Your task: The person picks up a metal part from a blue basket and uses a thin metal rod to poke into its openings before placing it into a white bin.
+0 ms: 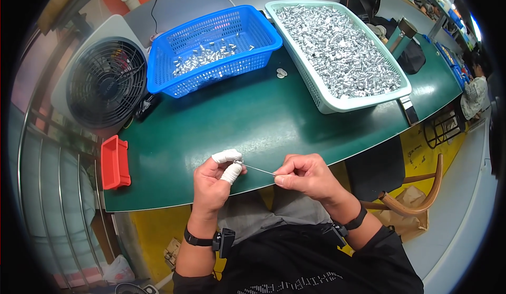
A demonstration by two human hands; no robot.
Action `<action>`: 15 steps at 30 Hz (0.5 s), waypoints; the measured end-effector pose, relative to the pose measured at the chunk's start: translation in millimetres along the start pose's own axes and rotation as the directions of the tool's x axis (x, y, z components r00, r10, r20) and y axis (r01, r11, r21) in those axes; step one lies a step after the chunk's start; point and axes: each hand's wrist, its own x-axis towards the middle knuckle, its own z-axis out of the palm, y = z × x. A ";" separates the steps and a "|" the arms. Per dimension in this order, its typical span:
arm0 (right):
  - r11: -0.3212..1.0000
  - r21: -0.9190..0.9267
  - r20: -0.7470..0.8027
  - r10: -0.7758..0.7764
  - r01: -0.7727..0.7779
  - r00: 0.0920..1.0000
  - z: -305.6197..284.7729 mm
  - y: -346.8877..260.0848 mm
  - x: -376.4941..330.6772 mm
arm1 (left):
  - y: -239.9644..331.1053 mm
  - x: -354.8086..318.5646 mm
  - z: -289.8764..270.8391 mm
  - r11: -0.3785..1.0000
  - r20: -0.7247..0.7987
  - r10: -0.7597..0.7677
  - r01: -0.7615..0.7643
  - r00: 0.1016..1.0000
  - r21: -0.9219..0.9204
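Note:
Between the white-wrapped thumb and forefinger of my left hand is a small silvery metal part, mostly covered by the fingers. My right hand pinches a thin metal rod, whose far tip meets the metal part. Both hands are above the near edge of the green table. Beyond them, a blue plastic basket holds a scatter of small silvery metal parts. To its right, a pale green basket is heaped with similar parts.
A fan stands at the table's left, with a small red bin nearer me. Several small pale discs lie between the baskets. A phone-like dark object and a green bottle are on the right, near a wooden-armed chair.

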 end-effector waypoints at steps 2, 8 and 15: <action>0.987 -0.146 -0.089 -0.083 0.069 0.993 5.8 3.4 -2.2 | -3.9 0.0 3.0 0.897 0.004 0.287 -0.271 0.958 0.350; 0.948 -0.282 -0.114 -0.183 0.145 0.976 16.9 3.0 -8.8 | -0.6 -4.1 4.4 0.996 -0.096 0.022 -0.014 0.995 0.084; 0.997 -0.070 0.106 -0.015 0.023 0.994 -12.0 -3.2 9.7 | 8.7 6.3 -19.7 0.901 0.224 -0.305 0.357 0.926 -0.247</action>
